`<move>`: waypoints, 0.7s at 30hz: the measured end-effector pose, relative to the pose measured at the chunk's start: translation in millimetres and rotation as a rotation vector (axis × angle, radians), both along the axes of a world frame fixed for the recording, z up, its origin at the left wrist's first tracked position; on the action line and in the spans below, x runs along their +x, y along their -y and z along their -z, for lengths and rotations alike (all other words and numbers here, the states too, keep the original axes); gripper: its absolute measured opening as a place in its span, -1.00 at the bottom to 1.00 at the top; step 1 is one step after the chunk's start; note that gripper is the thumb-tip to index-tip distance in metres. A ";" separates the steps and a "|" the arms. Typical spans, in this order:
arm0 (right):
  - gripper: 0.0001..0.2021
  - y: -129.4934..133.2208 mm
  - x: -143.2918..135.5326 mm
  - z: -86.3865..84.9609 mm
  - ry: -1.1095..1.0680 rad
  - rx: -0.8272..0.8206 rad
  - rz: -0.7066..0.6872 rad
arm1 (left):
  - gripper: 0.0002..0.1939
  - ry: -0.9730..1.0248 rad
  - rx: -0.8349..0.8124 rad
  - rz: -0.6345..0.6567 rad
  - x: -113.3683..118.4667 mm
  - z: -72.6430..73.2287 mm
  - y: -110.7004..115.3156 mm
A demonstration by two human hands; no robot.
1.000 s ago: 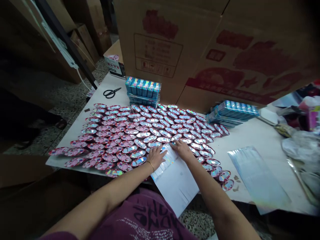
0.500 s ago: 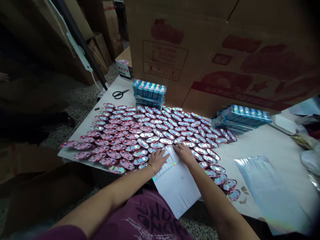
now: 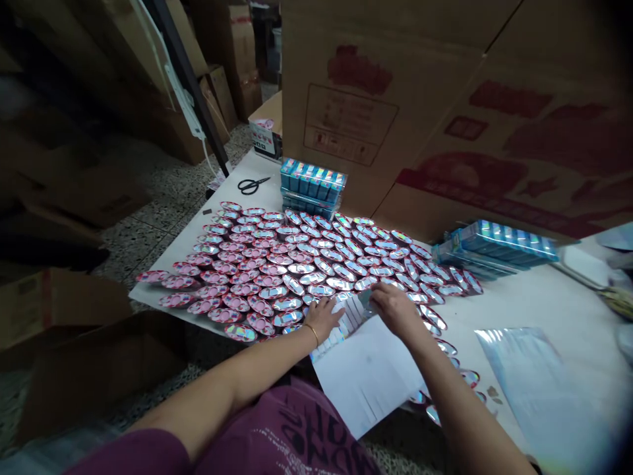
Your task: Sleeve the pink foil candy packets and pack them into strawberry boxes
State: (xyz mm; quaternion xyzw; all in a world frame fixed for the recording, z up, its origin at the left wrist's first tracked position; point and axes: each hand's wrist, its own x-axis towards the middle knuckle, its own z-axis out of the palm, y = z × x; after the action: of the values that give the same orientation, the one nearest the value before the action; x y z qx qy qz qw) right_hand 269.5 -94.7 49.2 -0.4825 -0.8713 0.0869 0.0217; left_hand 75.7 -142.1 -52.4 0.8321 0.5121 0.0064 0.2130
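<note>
A white sheet with shiny sticker strips lies over the front of the tabletop items. My left hand rests on the sheet's upper left part with fingers spread. My right hand is at the sheet's upper right, fingers pinched on a small shiny sticker piece. Around both hands stand many oval-topped items with red edges, packed close together. Those at the left have pink tops; many others have shiny silvery tops.
Stacked blue boxes and more blue boxes stand before a large carton. Black scissors lie at the back left. A glossy sheet lies at the right. Cartons stand on the floor at left.
My right hand has lifted and moved right from the sheet's top edge, with a small sticker piece now between its fingers. My left hand stays on the sheet. The view has shifted.
</note>
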 end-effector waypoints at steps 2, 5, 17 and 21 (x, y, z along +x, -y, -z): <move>-0.79 -4.8 -5.0 -29.5 -0.086 -0.014 0.093 | -0.58 0.025 -0.018 -0.007 -2.0 -2.8 -1.0; -0.85 -12.8 -12.5 -50.1 -0.169 -0.113 0.259 | -0.60 0.184 -0.017 -0.068 -6.7 -11.2 -4.7; -0.80 -22.2 -82.4 11.9 -1.019 -0.626 0.813 | -0.63 1.205 -0.592 -0.785 -54.8 -35.1 -57.1; -0.76 -26.9 -110.0 15.6 -1.158 -0.730 0.931 | -0.60 1.191 -0.786 -0.862 -86.1 -33.7 -66.1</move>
State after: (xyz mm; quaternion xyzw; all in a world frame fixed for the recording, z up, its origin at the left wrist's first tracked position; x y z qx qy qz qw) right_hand 159.5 -67.8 33.7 -0.6497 -0.3502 0.5813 0.3426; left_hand -10.4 -75.9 -18.7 0.2854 0.5524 0.3473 0.7020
